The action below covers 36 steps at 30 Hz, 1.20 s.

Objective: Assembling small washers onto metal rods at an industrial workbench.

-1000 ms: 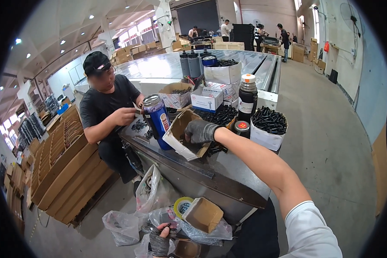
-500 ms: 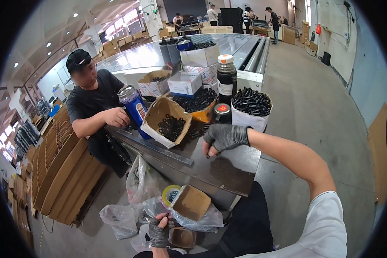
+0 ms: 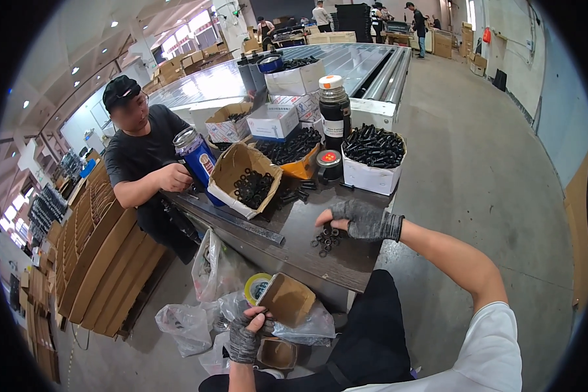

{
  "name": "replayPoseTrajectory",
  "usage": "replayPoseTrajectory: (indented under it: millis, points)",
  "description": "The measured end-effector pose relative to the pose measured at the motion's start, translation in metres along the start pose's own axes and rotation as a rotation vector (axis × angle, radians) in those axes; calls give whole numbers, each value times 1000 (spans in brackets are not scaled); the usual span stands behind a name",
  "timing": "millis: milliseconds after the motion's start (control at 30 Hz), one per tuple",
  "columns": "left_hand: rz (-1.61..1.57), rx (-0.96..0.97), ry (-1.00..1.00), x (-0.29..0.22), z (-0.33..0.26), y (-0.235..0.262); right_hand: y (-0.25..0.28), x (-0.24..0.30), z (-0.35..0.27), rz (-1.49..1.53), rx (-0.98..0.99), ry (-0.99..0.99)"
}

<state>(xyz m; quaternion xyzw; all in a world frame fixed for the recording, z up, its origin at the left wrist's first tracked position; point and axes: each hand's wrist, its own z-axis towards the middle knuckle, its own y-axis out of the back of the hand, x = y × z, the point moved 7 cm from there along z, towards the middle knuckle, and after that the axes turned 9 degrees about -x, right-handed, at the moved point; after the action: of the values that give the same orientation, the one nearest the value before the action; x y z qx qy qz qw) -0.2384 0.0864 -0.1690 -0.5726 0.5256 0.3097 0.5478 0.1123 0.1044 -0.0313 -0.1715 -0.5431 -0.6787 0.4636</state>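
Observation:
My right hand (image 3: 364,221), in a grey fingerless glove, is over the dark tabletop (image 3: 307,235). Its bare fingers are apart, and the fingertips touch a small spread of black rings (image 3: 326,243). Lower down, my left hand (image 3: 245,338), gloved the same way, has thumb and fingers pinched together; what they hold is too small to make out. It is beside an open cardboard box (image 3: 287,300). More black rings (image 3: 253,188) fill the bottom of a tilted carton (image 3: 228,168) on the table. Short black cylindrical parts (image 3: 295,196) lie loose near it.
A white box (image 3: 371,176) heaped with black parts stands behind my right hand, near a dark flask (image 3: 334,117) and a lidded jar (image 3: 329,164). A metal bar (image 3: 248,230) runs along the table edge. Plastic bags (image 3: 183,330) lie below. A co-worker (image 3: 144,144) sits at left by a blue can (image 3: 196,157).
My right hand has moved right and opened, and the black rings now lie on the tabletop at its fingertips. My left hand has risen slightly. The view has shifted a little.

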Motion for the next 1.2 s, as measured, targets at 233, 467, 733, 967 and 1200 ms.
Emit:
replayPoseTrajectory:
  millis: [233,467,733,967,1200]
  points:
    - [258,102,4,-28,5,-60,29,27,-48,-294,-516,169]
    - [-41,76,71,16,16,-34,-4,62,-57,-564,-460,73]
    - [3,143,70,-2,11,-48,-45,80,-47,-802,-318,109]
    - [-57,161,124,11,1,-43,-53,90,-53,-802,-294,3]
    - [-28,124,124,12,-4,-40,-58,107,-56,-854,-329,85]
